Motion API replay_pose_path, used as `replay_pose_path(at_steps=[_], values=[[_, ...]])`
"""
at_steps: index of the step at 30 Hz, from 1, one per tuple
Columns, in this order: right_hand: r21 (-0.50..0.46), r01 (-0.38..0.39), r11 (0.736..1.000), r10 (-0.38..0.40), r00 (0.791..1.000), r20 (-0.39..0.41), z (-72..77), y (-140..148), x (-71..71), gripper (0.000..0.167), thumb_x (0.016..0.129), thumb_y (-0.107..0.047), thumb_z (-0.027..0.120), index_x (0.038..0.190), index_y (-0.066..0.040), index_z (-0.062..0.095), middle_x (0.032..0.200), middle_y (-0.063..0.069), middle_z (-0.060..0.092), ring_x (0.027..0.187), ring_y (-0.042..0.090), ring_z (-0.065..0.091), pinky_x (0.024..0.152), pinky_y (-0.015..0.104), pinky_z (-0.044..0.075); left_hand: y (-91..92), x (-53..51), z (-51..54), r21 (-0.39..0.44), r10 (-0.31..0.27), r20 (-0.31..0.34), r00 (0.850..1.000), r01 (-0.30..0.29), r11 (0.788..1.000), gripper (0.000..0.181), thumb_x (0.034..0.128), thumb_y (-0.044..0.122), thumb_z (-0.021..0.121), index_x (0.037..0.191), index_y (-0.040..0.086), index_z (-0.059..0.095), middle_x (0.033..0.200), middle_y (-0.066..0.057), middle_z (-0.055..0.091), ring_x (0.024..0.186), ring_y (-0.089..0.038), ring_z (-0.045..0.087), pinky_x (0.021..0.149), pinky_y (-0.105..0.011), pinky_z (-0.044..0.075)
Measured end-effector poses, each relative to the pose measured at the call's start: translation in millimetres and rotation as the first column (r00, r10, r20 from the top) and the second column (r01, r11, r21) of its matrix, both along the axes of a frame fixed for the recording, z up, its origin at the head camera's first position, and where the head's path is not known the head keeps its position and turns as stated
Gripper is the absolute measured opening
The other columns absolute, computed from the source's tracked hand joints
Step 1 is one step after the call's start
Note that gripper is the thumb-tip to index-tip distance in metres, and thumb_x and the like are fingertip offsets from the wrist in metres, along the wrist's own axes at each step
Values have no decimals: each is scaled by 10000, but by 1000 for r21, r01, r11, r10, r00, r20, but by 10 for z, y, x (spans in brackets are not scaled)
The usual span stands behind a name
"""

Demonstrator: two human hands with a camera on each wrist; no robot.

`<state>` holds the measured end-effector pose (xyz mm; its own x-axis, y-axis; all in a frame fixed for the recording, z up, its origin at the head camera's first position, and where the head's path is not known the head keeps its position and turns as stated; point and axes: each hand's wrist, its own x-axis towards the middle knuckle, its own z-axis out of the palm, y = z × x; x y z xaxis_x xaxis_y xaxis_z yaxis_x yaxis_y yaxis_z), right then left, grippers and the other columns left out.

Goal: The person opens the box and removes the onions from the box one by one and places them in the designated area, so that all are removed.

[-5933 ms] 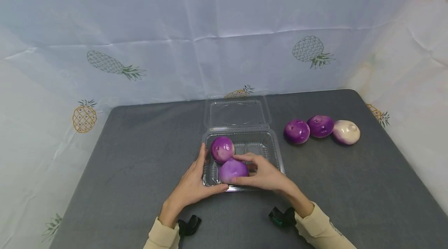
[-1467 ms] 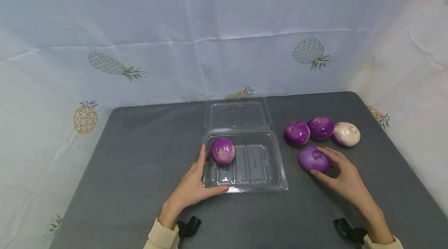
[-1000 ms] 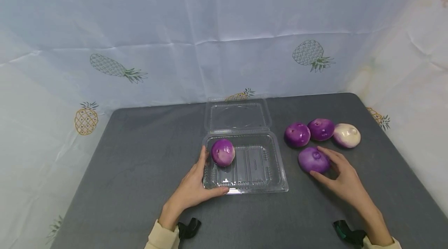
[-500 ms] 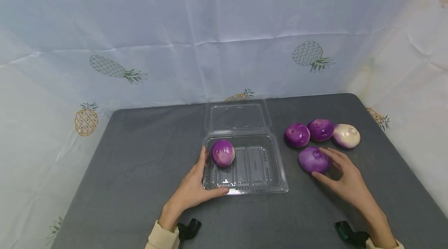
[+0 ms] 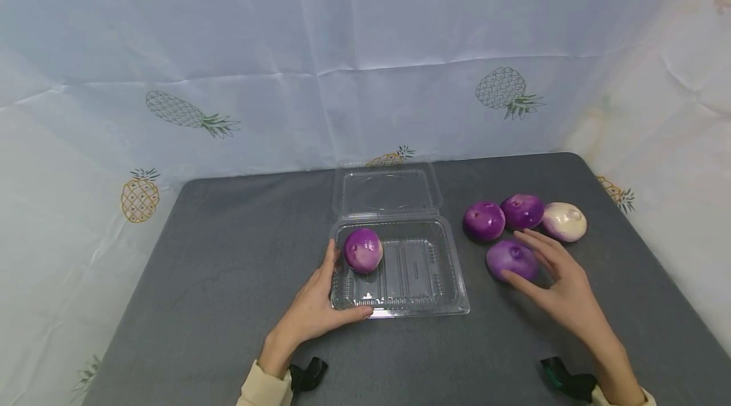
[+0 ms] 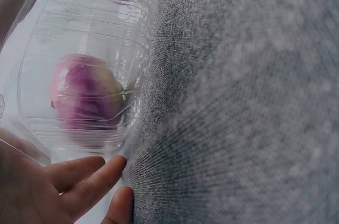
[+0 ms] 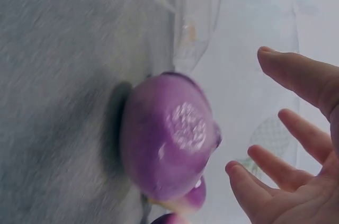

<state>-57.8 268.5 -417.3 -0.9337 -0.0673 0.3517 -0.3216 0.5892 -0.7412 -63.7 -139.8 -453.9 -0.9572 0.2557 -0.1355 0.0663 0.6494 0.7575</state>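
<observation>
A clear plastic clamshell container (image 5: 414, 266) lies with its lid (image 5: 388, 189) folded back, one red onion (image 5: 363, 250) at its back left. My left hand (image 5: 313, 304) rests against the container's left front corner, thumb along the front rim and fingers along the left wall. In the left wrist view, that onion (image 6: 85, 94) shows through the plastic wall. My right hand (image 5: 562, 288) hovers around a purple onion (image 5: 511, 260) on the table, right of the container. The right wrist view shows its spread fingers clear of the onion (image 7: 167, 134).
Behind that onion, two purple onions (image 5: 483, 221) (image 5: 523, 212) and a paler onion (image 5: 564, 222) stand in a row. A grey cloth (image 5: 245, 247) covers the table. A pineapple-print curtain (image 5: 342, 32) hangs along the back edge.
My right hand has brought an onion out of the container's front part to the table on the right. Its fingers have since opened off it. My left hand stays put.
</observation>
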Motion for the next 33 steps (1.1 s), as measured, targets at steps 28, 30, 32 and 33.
replay_pose_path(at_steps=[28, 30, 32, 33], values=[[-125, -176, 976, 181, 983, 30, 165, -616, -296, 680, 792, 37, 838, 1416, -20, 573, 1457, 198, 546, 1333, -152, 431, 1078, 33, 361, -1, 3, -4, -4, -2, -6, 1000, 2, 1000, 1381, 702, 641, 857, 1648, 283, -84, 1695, -70, 291, 1507, -279, 409, 1222, -581, 320], [-137, -196, 971, 202, 979, 29, 144, -666, -321, 679, 788, 48, 837, 1410, 0, 570, 1466, 214, 532, 1335, -152, 425, 1095, 47, 362, -3, 6, -8, -4, -2, -7, 1000, 2, 1000, 1378, 704, 640, 855, 1649, 283, -83, 1694, -69, 294, 1508, -282, 406, 1222, -581, 321], [-132, -204, 970, 211, 977, 36, 125, -720, -340, 687, 783, 34, 847, 1411, -1, 569, 1479, 221, 525, 1333, -166, 412, 1091, 43, 361, -3, 9, -8, -4, -3, -5, 1000, 3, 1000, 1378, 703, 644, 853, 1648, 287, -84, 1694, -64, 295, 1508, -279, 407, 1222, -581, 320], [-123, -206, 971, 212, 976, 38, 118, -749, -349, 692, 780, 19, 855, 1411, -7, 572, 1483, 221, 526, 1335, -168, 407, 1090, 44, 362, -3, 9, -8, -5, -3, -6, 1000, 3, 1000, 1378, 703, 647, 852, 1648, 287, -84, 1693, -64, 296, 1507, -277, 409, 1221, -582, 321]])
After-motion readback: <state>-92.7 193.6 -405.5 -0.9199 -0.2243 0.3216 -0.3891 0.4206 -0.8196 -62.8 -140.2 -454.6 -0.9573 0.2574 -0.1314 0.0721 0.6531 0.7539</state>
